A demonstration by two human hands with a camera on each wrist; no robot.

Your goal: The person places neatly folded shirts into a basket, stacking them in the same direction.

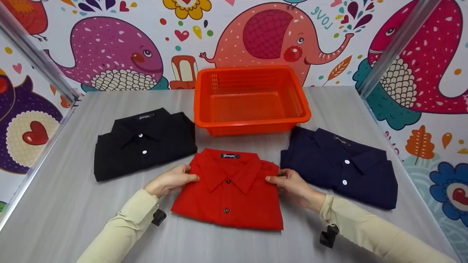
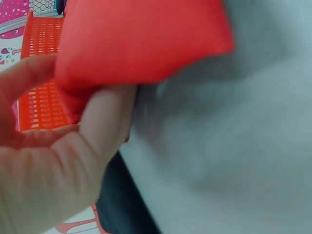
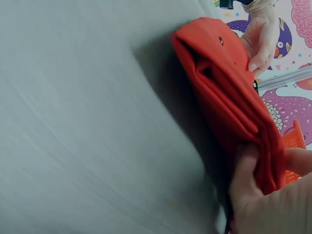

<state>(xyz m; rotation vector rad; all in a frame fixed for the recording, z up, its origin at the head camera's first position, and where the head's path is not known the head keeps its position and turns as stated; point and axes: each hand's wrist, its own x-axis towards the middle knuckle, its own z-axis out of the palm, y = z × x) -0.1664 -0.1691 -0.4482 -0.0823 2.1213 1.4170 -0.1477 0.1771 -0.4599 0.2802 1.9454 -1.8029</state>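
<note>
So the container was an orange plastic basket (image 1: 252, 124), sitting on the table (image 1: 58, 219) out past both grips, kind of between them but a bit toward the right one. Chunky rim, walls full of little slots, and its flat, slightly glossy floor was showing.

The red shirt (image 1: 234, 197) was right between the grips, folded into a flat shape that flared toward its bottom edge, collar on the basket side. The left grip (image 1: 172, 180) had one side pinched, thumb over the cloth and fingers tucked round the edge. The right grip (image 1: 296, 188) had the opposite side much the same way. Both were closed down to about the thickness of the fabric. Along the edge by the right grip you could see soft, bunchy layers. Couldn't tell if the whole shirt was off the table.

A folded black shirt (image 1: 146, 157) lay just past the left grip and off to its left, matte cloth with white buttons. A folded navy shirt (image 1: 329, 164) lay just right of the right grip, also with white buttons.
</note>
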